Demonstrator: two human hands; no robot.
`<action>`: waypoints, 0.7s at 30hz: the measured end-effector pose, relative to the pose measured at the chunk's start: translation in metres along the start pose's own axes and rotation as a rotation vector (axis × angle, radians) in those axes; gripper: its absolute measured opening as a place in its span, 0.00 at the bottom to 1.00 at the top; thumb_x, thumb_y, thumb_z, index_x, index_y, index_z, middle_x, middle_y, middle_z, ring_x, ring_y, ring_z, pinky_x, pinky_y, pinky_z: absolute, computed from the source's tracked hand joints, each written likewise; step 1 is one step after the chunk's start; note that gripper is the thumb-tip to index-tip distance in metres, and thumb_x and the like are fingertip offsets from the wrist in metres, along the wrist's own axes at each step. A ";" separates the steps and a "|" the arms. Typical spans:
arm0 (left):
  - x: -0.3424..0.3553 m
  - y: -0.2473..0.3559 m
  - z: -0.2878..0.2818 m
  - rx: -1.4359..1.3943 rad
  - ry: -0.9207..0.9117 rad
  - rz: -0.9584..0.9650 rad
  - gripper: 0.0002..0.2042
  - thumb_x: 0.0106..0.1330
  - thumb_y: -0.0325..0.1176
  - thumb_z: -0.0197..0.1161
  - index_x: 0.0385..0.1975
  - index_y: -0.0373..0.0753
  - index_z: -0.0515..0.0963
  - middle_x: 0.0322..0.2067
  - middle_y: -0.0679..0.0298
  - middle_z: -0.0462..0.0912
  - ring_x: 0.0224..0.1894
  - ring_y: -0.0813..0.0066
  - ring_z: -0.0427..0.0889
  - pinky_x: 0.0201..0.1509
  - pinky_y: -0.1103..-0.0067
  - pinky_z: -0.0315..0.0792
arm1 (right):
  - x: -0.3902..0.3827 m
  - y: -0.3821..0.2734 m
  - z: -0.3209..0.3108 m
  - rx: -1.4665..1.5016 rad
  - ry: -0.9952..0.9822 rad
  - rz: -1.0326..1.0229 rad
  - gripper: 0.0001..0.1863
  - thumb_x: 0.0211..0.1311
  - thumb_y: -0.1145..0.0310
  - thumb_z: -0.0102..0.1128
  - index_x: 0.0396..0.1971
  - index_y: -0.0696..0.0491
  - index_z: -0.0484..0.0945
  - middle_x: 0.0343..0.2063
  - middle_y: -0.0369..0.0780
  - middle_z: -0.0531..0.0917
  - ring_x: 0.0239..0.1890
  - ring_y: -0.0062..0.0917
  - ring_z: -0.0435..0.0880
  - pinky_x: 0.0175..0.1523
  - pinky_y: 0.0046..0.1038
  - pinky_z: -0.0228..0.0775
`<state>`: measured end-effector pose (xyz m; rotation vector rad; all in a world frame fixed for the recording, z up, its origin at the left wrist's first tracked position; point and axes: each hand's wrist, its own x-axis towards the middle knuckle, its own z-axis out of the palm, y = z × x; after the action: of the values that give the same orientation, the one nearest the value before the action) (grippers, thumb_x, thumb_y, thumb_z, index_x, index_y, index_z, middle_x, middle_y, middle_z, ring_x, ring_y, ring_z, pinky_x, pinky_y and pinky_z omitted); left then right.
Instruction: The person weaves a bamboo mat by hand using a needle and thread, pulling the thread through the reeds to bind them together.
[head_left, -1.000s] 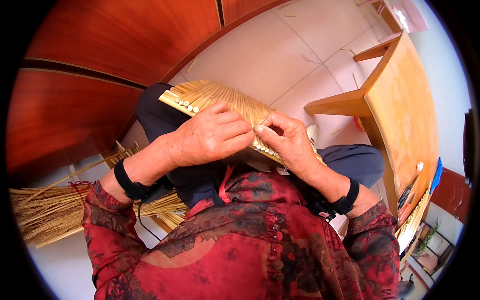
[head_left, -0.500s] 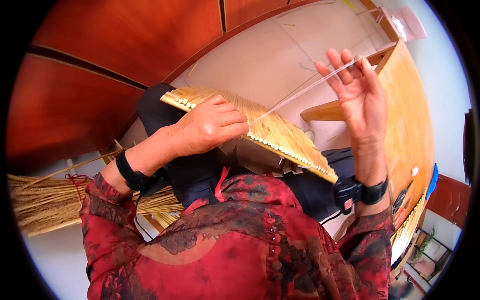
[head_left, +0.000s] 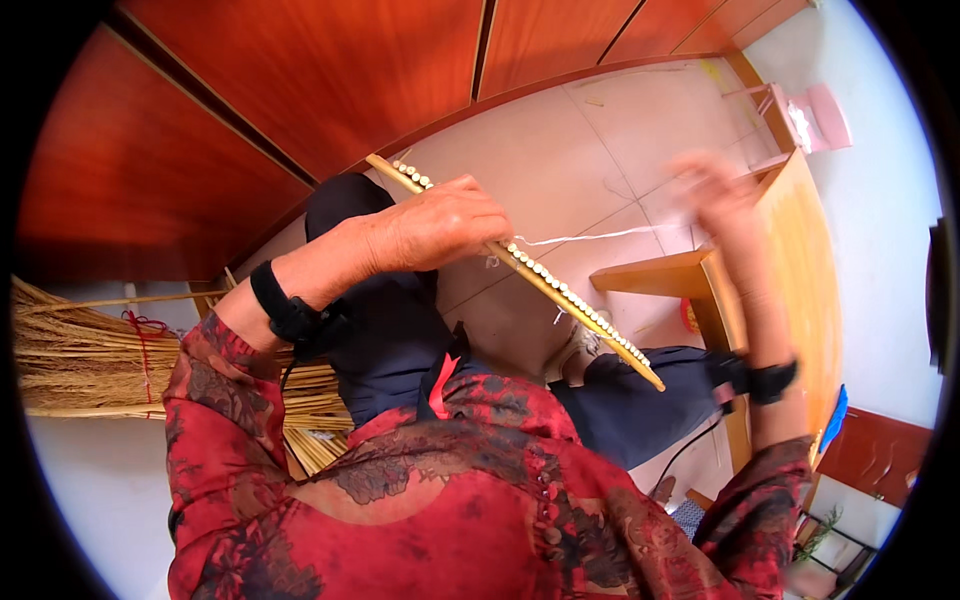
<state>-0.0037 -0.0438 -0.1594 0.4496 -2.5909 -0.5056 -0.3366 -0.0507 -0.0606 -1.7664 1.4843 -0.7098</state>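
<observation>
A row of pale stalks bound side by side (head_left: 560,285) slants over my lap, seen almost edge-on with its round cut ends showing. Along its near side runs a thin yellow rod (head_left: 590,325). My left hand (head_left: 450,222) is closed around the upper-left part of the row and the rod. From beside its fingers a white thread (head_left: 600,236) stretches through the air to my right hand (head_left: 722,200). That hand is raised near the table, its fingers smeared by motion, with the thread running into it. Short thread ends hang under the rod.
A bundle of long dry stalks (head_left: 90,350) tied with red string lies at the left. The wooden table (head_left: 810,270) stands at the right, a pink chair (head_left: 825,120) beyond it. Red-brown cabinet doors (head_left: 350,70) line the far side of the tiled floor (head_left: 540,130).
The bound stalks have tipped from showing their broad face to nearly edge-on. My right hand has moved slightly downward, from a clear pinch on the thread into a blur. The thread now runs more level.
</observation>
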 end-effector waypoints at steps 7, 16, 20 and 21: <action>-0.002 0.006 0.005 0.158 0.172 -0.076 0.15 0.51 0.28 0.69 0.39 0.39 0.75 0.38 0.63 0.77 0.45 0.65 0.77 0.59 0.63 0.64 | -0.023 0.005 0.115 0.265 -0.397 0.177 0.22 0.53 0.62 0.71 0.46 0.54 0.77 0.25 0.34 0.78 0.25 0.17 0.75 0.32 0.21 0.68; -0.027 0.032 0.011 0.276 0.629 -0.451 0.16 0.50 0.28 0.71 0.38 0.38 0.75 0.38 0.63 0.77 0.46 0.66 0.77 0.52 0.68 0.69 | -0.019 -0.008 0.126 -0.214 -0.261 -0.024 0.20 0.47 0.67 0.72 0.41 0.56 0.79 0.25 0.44 0.79 0.23 0.29 0.77 0.30 0.30 0.70; -0.032 0.044 0.037 -0.726 0.535 -1.006 0.11 0.59 0.28 0.65 0.41 0.34 0.77 0.40 0.62 0.80 0.43 0.76 0.78 0.47 0.79 0.73 | -0.025 -0.005 0.141 -0.135 -0.198 -0.032 0.15 0.49 0.70 0.69 0.38 0.56 0.81 0.23 0.44 0.80 0.23 0.28 0.77 0.30 0.29 0.70; -0.029 0.045 0.046 -0.809 0.568 -1.059 0.13 0.60 0.29 0.65 0.43 0.33 0.76 0.41 0.61 0.80 0.45 0.76 0.77 0.49 0.80 0.72 | -0.026 -0.008 0.144 -0.141 -0.167 -0.052 0.15 0.49 0.70 0.69 0.38 0.57 0.80 0.22 0.44 0.80 0.22 0.28 0.77 0.30 0.29 0.70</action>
<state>-0.0125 0.0199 -0.1892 1.3771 -1.2677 -1.4120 -0.2235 0.0004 -0.1390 -1.9259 1.4089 -0.4795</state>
